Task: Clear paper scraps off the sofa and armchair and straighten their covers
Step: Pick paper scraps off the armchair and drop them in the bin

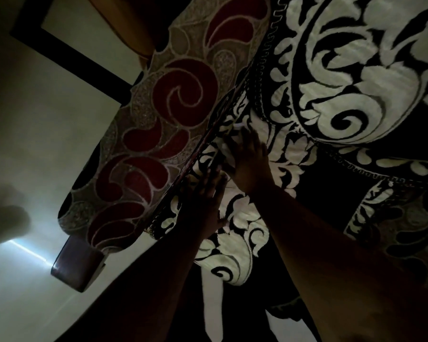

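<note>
Cover (245, 218) at seat's armrest (158, 124) edge: left hand (205, 193), right hand (250, 156) flat, open, gripping nothing. Smoothing step; next, tuck edge into gap.

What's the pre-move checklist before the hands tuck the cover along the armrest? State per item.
1. Left hand on the black-and-white cover, flat beside the armrest: ok.
2. Right hand flat on the cover, fingers spread toward the seam: ok.
3. Both hands free of any scrap: cannot tell; the scene is dark and the palms face down.
4. Paper scrap at the seam: a small pale shape lies by the right fingertips, but scrap or pattern: cannot tell.
5. Cover edge lying straight along the armrest: not ok; the trimmed border looks bunched near the hands.
6. Lighting good enough to spot scraps: not ok.
</note>
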Motion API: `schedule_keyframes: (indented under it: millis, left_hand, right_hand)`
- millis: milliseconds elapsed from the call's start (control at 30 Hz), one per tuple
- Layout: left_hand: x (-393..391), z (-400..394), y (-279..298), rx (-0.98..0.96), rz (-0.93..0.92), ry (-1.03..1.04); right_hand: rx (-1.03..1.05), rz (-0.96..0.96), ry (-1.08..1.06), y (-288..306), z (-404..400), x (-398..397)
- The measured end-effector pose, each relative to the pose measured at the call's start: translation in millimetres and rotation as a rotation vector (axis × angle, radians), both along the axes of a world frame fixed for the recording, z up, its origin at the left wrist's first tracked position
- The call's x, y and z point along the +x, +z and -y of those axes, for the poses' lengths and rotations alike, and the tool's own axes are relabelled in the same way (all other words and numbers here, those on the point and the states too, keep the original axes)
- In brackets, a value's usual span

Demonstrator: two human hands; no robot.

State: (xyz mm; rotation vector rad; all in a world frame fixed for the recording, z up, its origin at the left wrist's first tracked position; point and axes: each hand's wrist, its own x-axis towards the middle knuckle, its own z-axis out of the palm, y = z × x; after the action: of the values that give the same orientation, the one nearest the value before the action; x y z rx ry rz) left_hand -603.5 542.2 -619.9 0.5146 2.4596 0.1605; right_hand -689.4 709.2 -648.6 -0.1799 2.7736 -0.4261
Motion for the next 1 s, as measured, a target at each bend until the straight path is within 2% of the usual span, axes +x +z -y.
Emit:
schedule_keyframes:
  millis: [100,200,267,367,567,700,800,1000]
  left_hand:
    - [0.6,1.7,-1.5,-0.006,-0.016,-0.016]
    - [-0.2,1.7,-0.7,-0.026,-0.005,-0.024]
    - [0.2,1.4,1.8,-0.035,-0.001,-0.032]
    - [1.9,2.3,12.0,-0.04,0.003,-0.041]
    - [2.1,0.0,67.7,-0.076,0.055,-0.082]
    - [5.9,0.4,131.3,-0.061,0.107,-0.028]
    - [11.6,4.6,160.2,-0.06,0.112,-0.013]
    - [11.0,7.5,146.2,-0.071,0.067,-0.05]
  right_hand:
    - [-0.014,-0.04,-0.09,-0.6,-4.4,6.4]
    - [0.006,0.003,-0.045,-4.9,-16.3,21.7]
    - [-0.129,0.096,-0.131,-4.5,-25.5,31.3]
    - [-0.349,0.221,-0.394,21.4,-26.7,38.8]
    - [-0.338,0.385,-0.543,90.9,-31.2,62.7]
    - [-0.285,0.418,-0.547,156.0,-25.2,69.8]
    - [-0.269,0.369,-0.589,184.8,-22.8,77.5]
    - [-0.215,0.242,-0.6,168.7,-16.4,62.6]
